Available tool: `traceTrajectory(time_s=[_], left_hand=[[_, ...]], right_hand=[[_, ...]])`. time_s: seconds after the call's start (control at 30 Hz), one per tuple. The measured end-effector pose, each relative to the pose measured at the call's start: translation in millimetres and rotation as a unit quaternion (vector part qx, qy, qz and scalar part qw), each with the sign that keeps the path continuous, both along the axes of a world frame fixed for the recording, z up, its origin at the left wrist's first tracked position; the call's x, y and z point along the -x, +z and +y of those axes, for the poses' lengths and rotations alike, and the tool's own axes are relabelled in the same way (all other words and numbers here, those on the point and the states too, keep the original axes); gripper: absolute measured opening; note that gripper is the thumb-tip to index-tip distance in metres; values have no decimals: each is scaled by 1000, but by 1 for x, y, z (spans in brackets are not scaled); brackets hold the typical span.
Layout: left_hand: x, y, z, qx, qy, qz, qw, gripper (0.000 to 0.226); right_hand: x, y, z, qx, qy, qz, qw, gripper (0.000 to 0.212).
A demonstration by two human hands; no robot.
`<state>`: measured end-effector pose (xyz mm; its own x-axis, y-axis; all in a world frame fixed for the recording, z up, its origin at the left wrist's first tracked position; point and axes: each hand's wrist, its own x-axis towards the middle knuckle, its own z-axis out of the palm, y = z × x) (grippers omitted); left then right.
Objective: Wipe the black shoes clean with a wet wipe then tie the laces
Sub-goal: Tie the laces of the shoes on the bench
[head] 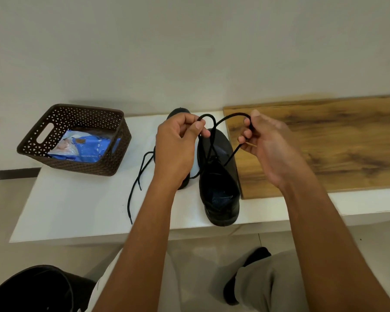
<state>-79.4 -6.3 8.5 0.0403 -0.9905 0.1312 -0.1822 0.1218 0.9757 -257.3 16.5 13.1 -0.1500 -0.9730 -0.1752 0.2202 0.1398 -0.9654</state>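
**Tying the right shoe's laces**

Nearest me, the right shoe stands on the white table. Above it my left hand and right hand each pinch a lace loop. I judge crossing and tightening comes next. Behind, the left shoe lies untied.

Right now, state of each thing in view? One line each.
Right shoe: upright on the white table, laces lifted, not yet tied.
Left shoe: mostly hidden behind the left hand, laces loose on the table.
Left hand: pinches one lace loop.
Right hand: grips the other lace loop.
Wet wipe pack: lying in the brown basket.
Wooden board: flat on the table.
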Motion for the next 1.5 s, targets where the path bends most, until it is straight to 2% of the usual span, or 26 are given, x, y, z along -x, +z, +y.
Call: traceTrajectory(time_s=[0.2,0.3,0.37,0.47,0.53,0.67,0.77,0.93,1.0,1.07,1.33,1.5], left_hand=[[-12,-20,-5,-30,27,108,993,12],[-22,-40,-9,-36,39,48,997,14],[-25,-51,-11,-38,31,4,999,16],[-26,-60,-16,-33,33,-42,998,17],[-29,-64,-20,-22,53,-78,995,18],[-36,-69,-26,-19,91,-78,993,21],[-36,-68,-24,-23,84,-76,993,20],[-34,-45,-20,-36,15,41,998,10],[-29,-30,-16,-46,-10,108,993,11],[-23,-17,-12,-52,-35,139,988,13],[-14,43,-8,-19,-100,159,982,19],[-8,73,-11,-3,-95,180,979,20]], right_hand=[[10,-15,3,5,-82,52,995,29],[21,-34,5,-4,-79,218,973,29],[23,-47,4,-23,-64,295,953,30],[22,-59,2,-53,-51,356,931,29],[23,-62,1,-64,-62,363,928,29],[36,-62,-3,-71,-95,312,943,26],[38,-64,-2,-72,-109,257,957,27],[29,-38,-2,-45,-82,30,995,30],[24,-20,-5,-23,-60,-73,995,25],[16,-7,-8,-6,-38,-123,992,22],[-2,42,-5,53,33,-158,986,21],[-6,77,3,115,33,-129,984,28]])
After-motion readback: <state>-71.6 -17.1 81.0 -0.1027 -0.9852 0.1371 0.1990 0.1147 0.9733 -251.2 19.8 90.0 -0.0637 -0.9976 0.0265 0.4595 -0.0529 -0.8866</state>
